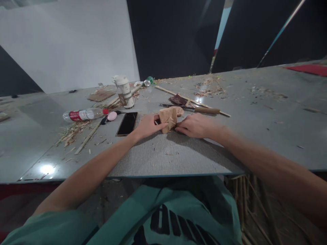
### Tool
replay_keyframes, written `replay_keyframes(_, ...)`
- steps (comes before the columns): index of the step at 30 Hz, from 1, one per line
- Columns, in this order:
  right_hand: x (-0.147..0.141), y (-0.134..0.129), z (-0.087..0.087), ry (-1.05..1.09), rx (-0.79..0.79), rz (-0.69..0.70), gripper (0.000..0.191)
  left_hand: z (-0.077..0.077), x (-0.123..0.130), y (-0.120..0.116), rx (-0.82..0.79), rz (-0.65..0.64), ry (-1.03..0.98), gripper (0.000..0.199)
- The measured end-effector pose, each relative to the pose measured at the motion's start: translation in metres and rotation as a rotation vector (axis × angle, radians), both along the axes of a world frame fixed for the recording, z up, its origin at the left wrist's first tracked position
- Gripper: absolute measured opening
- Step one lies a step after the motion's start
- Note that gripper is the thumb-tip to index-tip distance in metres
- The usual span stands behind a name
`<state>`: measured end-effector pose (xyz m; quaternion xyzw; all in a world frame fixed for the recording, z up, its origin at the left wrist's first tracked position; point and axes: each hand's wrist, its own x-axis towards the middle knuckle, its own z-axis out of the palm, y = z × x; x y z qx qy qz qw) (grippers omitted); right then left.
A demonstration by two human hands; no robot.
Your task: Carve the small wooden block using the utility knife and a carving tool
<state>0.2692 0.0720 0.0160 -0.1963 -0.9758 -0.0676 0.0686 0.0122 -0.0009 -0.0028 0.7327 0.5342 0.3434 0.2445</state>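
A: Entry one, the block (pixel 168 120)?
B: Wood, one piece, seemingly standing on the tabletop (pixel 163 163), between both hands, ahead of the shirt (pixel 166 211).

A: Left hand (pixel 149 125)?
B: Clamped on the block: thumb across the near face, fingers round the left side. Left forearm (pixel 109 154) slants in from lower left.

A: Right hand (pixel 195 126)?
B: Fingers curled, tips at the block's lower right edge; whether they pinch anything, cannot tell. Back of the hand upward; right forearm (pixel 245 149) low, slightly blurred.

A: Handling notes?
B: By judgement: base pressed flat, left grip firm, left thumb clear of the right fingertips' path, right-hand pressure small, even and met squarely by the left. Knife (pixel 206 110) lies beyond, unheld.
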Motion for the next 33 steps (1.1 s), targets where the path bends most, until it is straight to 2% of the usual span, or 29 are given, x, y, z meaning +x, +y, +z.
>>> replay_keyframes(15,-0.011,-0.017,0.003,-0.074,0.043,-0.107,0.046,0.0,0.002,0.002,0.029,-0.012,0.038,0.039)
replay_keyframes(22,-0.013,-0.011,0.006,-0.113,-0.022,-0.087,0.046,0.003,0.003,-0.001,0.053,-0.041,0.058,0.041)
replay_keyframes(33,-0.011,-0.006,0.003,-0.083,-0.126,-0.091,0.047,-0.004,-0.004,0.008,0.048,-0.016,0.004,0.034)
